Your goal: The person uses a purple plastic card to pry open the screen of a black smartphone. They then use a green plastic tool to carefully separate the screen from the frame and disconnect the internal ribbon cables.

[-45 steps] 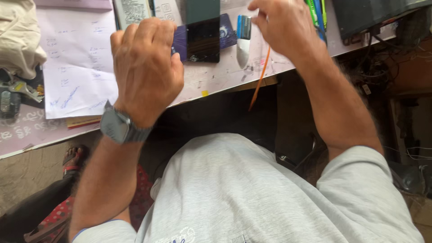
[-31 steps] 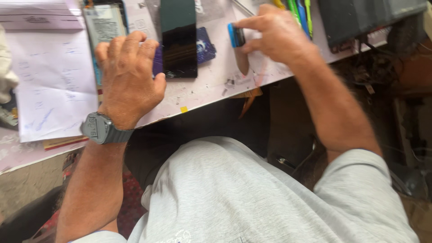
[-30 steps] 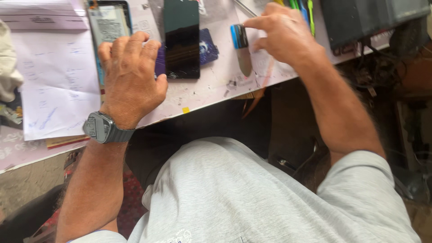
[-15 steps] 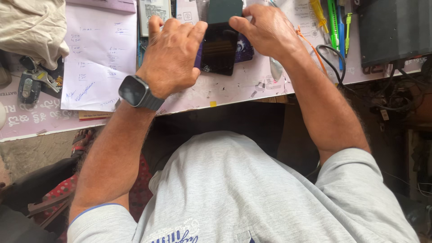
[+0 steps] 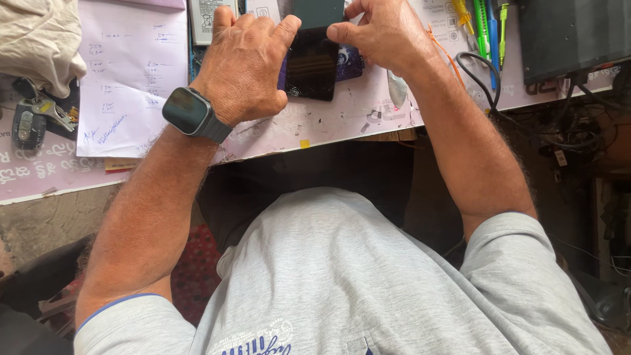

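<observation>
Both my hands are on one flat black glass-faced phone (image 5: 313, 64), lying on the pale pink desk (image 5: 342, 121) at its far middle. My left hand (image 5: 242, 66) clamps its left edge; my right hand (image 5: 384, 31) pinches the far right corner. Open desk lies toward the near edge. Left: one white handwritten paper sheet (image 5: 131, 72). Right: three plastic-handled screwdrivers (image 5: 483, 29).

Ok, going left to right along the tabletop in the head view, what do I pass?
Beige cloth → keys → handwritten paper sheet → left hand → dark phone → right hand → green and blue screwdrivers → dark box.
</observation>
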